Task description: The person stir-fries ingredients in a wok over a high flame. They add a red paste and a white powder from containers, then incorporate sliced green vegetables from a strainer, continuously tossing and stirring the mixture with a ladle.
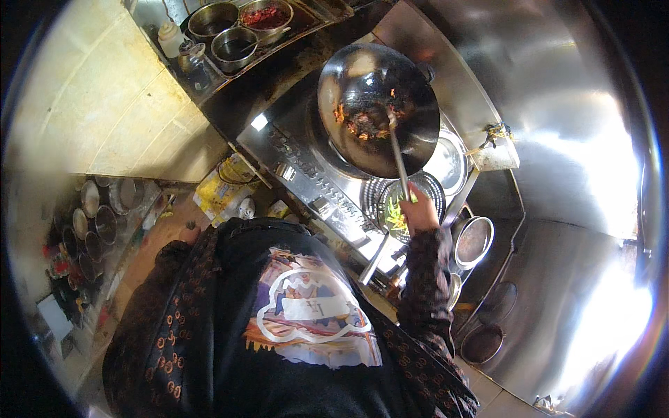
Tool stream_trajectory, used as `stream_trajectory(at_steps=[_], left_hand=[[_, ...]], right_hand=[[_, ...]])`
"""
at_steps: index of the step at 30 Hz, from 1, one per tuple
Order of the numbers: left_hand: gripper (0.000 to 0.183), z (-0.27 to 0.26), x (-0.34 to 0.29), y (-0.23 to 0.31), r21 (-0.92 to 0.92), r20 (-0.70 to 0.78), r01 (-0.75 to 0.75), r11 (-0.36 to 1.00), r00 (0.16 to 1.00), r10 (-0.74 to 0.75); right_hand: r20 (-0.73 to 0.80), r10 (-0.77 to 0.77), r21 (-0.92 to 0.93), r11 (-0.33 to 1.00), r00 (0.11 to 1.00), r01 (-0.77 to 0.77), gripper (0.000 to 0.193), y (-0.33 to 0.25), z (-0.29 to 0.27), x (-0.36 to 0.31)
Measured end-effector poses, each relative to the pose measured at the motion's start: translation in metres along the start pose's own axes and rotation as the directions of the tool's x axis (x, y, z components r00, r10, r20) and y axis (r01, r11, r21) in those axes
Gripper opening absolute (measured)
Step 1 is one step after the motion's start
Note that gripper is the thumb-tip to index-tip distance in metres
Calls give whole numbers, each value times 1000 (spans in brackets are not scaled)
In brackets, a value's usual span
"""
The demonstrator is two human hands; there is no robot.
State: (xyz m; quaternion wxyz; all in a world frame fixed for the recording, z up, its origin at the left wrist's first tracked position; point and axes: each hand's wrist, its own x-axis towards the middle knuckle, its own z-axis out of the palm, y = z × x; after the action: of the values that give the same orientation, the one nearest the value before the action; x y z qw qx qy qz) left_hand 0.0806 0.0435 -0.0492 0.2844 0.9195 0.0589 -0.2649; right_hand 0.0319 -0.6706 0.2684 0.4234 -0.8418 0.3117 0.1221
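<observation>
My right hand point(421, 211) is closed round the long metal handle of a wok ladle point(399, 155). The ladle's head touches cooked reddish-brown food point(366, 125) inside a large dark wok point(411, 150) over the stove. Just below that hand, a round perforated strainer point(435, 189) holds green and yellow vegetable strips point(396, 217). A pale handle point(375, 261) extends from near it towards me. My left hand point(189, 233) hangs low by my left side, away from the stove. Only a small part of it shows beyond the sleeve, and its fingers are not clear.
Metal pots point(235, 49), one with red contents point(266, 15), stand on the far ledge beside a squeeze bottle point(169, 38). A round metal pan point(474, 242) sits right of the strainer. Steel walls point(557, 132) rise at right; stacked pans point(104, 223) lie at left.
</observation>
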Motion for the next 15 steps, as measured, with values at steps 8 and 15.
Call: stream_trajectory(at_steps=[8,15], left_hand=[[34,7,33,-6,-33,70,41,999,997,-38],[31,-19,66,47,524,234,-203,827,968,90]], right_hand=[[58,-106,235,968,993,89,68,17,54,-29],[-282,-151,-207,974,947,94,55,-9,23,19]])
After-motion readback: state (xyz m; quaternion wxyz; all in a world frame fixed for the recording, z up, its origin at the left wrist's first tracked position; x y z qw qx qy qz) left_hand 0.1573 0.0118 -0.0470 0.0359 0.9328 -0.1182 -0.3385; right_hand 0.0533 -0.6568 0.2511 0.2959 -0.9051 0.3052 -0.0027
